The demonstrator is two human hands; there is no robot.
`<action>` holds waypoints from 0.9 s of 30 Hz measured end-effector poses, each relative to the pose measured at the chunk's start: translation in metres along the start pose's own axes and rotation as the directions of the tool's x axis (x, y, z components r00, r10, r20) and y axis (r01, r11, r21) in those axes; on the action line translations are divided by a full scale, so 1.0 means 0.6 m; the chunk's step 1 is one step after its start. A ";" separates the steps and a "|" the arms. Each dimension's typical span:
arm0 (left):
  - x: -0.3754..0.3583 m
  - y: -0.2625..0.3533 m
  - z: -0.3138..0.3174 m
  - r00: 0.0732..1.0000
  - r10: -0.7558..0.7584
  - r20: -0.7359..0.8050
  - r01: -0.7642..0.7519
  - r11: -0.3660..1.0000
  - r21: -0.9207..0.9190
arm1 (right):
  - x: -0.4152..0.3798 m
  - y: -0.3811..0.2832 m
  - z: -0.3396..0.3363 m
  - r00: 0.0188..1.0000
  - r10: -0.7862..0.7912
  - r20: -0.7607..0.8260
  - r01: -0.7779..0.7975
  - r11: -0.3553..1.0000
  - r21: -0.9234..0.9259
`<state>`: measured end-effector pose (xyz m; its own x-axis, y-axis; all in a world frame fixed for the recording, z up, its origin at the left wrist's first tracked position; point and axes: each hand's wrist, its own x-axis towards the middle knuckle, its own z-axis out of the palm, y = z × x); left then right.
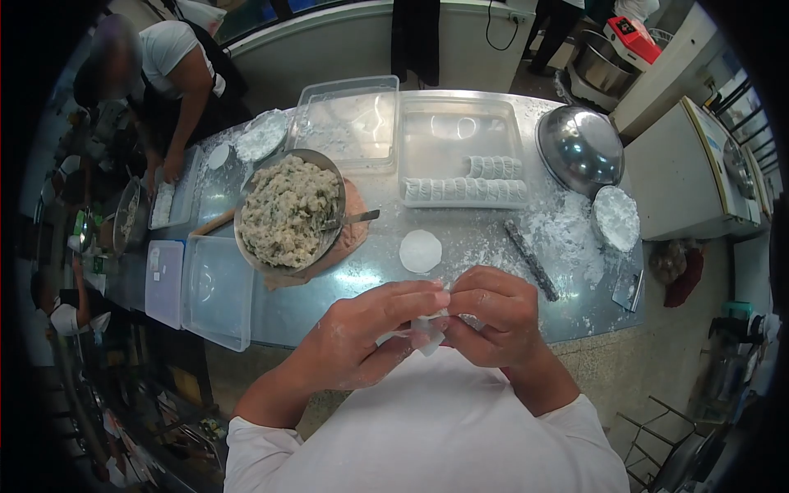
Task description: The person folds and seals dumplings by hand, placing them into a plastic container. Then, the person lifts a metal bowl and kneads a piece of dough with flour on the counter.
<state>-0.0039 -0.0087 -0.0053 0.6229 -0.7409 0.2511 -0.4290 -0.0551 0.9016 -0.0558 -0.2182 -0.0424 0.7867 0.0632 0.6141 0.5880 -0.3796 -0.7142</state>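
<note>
Near my chest, my left hand (366, 329) and my right hand (497, 316) pinch a dumpling (429, 335) between their fingertips. Its thin white wrapper shows below the fingers; the rest is hidden by them. Just beyond, a round dumpling wrapper (421, 251) lies flat on the metal table. A large metal bowl heaped with pale, green-flecked filling (289, 212) stands to the left, with a metal spatula (353, 219) stuck in it. Pleated dumplings (466, 191) sit in two rows in a clear plastic tray (404, 140) at the back.
A floury rolling pin (531, 260), a bowl of flour (616, 218), a scraper (628, 291) and an upturned metal bowl (581, 149) are on the right. Plastic containers (217, 287) stand front left. A co-worker (177, 70) leans over the far left end.
</note>
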 end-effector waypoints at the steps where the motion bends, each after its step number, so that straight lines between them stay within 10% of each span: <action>1: 0.001 -0.003 -0.002 0.999 0.051 0.012 -0.052 0.998 0.047 | 0.000 0.000 0.002 1.000 -0.006 -0.010 0.006 1.000 0.010; 12: -0.004 -0.014 0.003 0.999 0.023 0.031 -0.027 0.991 0.131 | -0.008 -0.001 0.004 1.000 0.030 0.000 -0.030 0.999 0.022; 14: -0.006 -0.008 0.014 0.972 -0.211 -0.103 0.187 0.961 -0.203 | -0.009 0.001 0.001 0.999 0.043 -0.029 -0.042 0.999 0.022; 17: -0.012 -0.026 0.008 0.962 -0.270 -0.031 0.258 0.943 -0.208 | -0.008 0.005 -0.001 1.000 0.007 -0.017 -0.006 1.000 0.012; 27: -0.005 -0.021 0.004 0.991 -0.135 0.005 0.135 0.990 -0.039 | -0.001 0.002 -0.002 0.997 0.057 -0.048 -0.054 0.996 0.068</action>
<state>-0.0020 -0.0076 -0.0181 0.6718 -0.7301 0.1254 -0.3152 -0.1286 0.9403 -0.0559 -0.2195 -0.0432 0.8090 -0.0029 0.5878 0.5565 -0.3186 -0.7674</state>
